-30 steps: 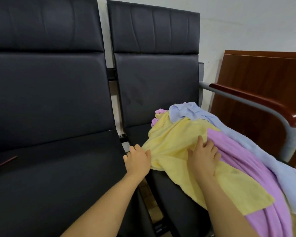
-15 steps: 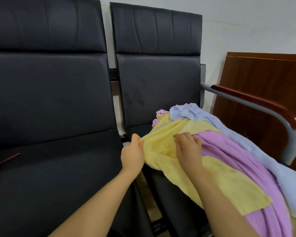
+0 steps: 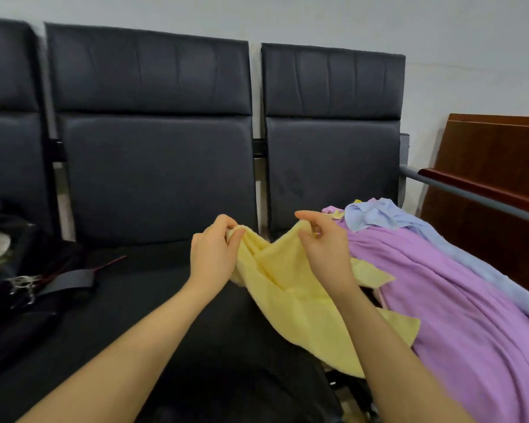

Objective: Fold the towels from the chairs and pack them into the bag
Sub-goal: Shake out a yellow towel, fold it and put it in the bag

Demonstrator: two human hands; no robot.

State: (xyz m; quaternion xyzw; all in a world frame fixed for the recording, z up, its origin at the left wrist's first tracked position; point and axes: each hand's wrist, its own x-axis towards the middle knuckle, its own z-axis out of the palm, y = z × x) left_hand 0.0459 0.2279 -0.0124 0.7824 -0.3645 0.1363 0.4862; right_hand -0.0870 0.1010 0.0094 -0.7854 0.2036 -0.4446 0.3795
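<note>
Lifted clear of the pile since the earlier frames, the yellow towel (image 3: pixel 290 297) is now being held up by its top edge, pinched by the left hand (image 3: pixel 214 254) and the right hand (image 3: pixel 324 248). It is being drawn over the middle chair seat (image 3: pixel 153 294), away from the purple towel (image 3: pixel 458 315) and blue towel (image 3: pixel 376 213). Folding is judged to be starting; the black bag (image 3: pixel 28 288) is waiting at the left.

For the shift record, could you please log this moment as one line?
left hand: pinches yellow towel | right hand: pinches yellow towel | purple towel: on chair
</note>
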